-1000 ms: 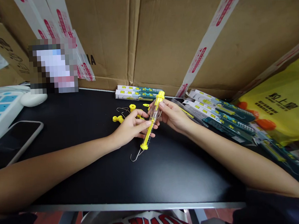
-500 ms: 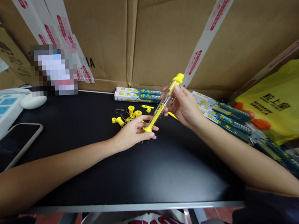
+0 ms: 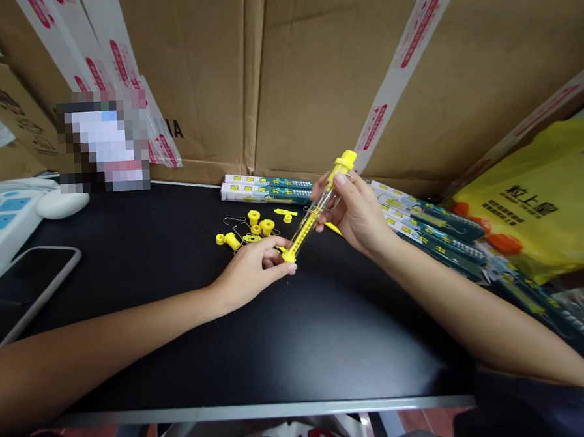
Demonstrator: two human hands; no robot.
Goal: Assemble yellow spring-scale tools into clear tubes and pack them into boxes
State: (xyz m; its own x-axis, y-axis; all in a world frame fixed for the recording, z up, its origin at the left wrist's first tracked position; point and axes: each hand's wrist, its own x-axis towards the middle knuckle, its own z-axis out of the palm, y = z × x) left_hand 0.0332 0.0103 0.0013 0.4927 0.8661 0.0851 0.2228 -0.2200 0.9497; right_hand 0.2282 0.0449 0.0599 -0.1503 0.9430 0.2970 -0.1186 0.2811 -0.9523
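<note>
A clear tube with yellow ends and a yellow scale inside is held tilted over the black table, its upper end to the right. My right hand grips the tube near its yellow cap, with a thin metal hook beside the fingers. My left hand pinches the lower yellow end between thumb and fingers. Just behind my left hand lie several yellow plastic parts and metal hooks. A yellow strip lies partly behind my right hand.
Printed boxes lie at the back and on the right. A yellow bag stands at the far right. On the left are a power strip, a white mouse and a phone. Cardboard rises behind.
My left fingers have closed in on the lower end of the tube; before, they were more spread. The tube sits slightly lower in view, and the whole view has shifted a little.
</note>
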